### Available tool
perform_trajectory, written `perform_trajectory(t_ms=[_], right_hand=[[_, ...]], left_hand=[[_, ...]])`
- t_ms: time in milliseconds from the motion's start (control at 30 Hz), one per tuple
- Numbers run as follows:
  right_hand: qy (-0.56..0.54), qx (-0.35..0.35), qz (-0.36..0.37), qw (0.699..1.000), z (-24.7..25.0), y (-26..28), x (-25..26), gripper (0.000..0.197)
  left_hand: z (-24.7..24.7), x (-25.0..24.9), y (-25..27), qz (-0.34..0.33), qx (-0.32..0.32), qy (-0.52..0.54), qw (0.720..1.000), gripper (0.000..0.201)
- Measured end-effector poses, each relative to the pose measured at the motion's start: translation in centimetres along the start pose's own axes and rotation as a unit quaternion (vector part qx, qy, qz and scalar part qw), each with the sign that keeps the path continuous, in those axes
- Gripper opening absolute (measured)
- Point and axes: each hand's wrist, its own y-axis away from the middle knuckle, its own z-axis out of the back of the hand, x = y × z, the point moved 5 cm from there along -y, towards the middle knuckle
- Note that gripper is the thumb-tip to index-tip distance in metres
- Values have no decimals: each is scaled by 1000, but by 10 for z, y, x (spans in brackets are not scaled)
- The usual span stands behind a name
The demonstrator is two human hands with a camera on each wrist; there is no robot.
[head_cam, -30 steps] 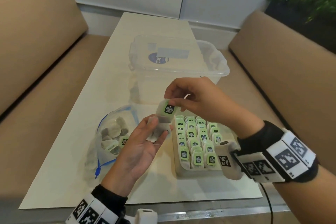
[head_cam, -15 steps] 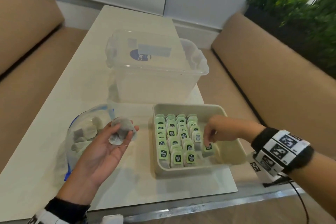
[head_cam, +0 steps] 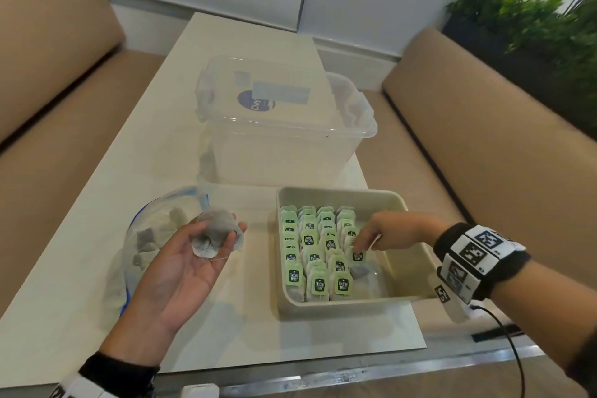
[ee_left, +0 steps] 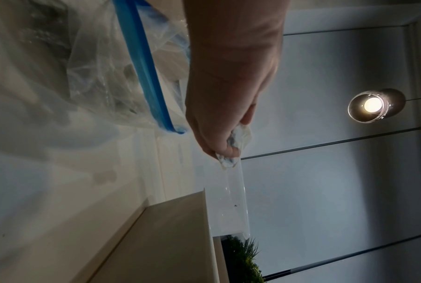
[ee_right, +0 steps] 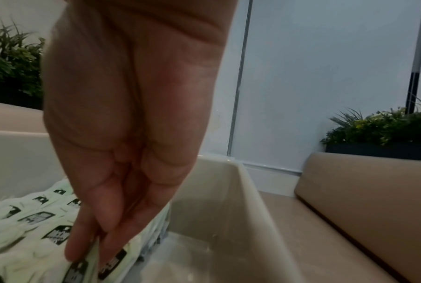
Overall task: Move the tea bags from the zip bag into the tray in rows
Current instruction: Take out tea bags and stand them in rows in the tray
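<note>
While right hand (head_cam: 384, 231) pinched tea bag (head_cam: 357, 255) into fourth row, tray (head_cam: 410, 255) centre-right, left hand (head_cam: 190, 255) cupped spare bags (head_cam: 214, 233), fingers loosely curled. Zip bag (head_cam: 151, 236) lower left held more. Next: release, align tag.

— Where does the beige rectangular plastic tray (head_cam: 410, 271) sit?

— On the pale table (head_cam: 97, 236), at its near right, directly in front of the clear lidded plastic storage box (head_cam: 284, 126).

— And the clear zip bag with the blue seal (head_cam: 155, 236)?

— Left of the tray, apart from it, with some green-tagged paper tea bags (head_cam: 145, 236) inside.

— The rest?

— Lined up in rows filling the tray's left part; its right part lies bare. Tan benches (head_cam: 484, 139) flank the table.
</note>
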Motion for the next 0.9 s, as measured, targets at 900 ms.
perform_trajectory(t_ms=[900], right_hand=[[-21,-278,286,917,50,53,186,28]], left_hand=[[-33,12,8,93,131,49,986,82]])
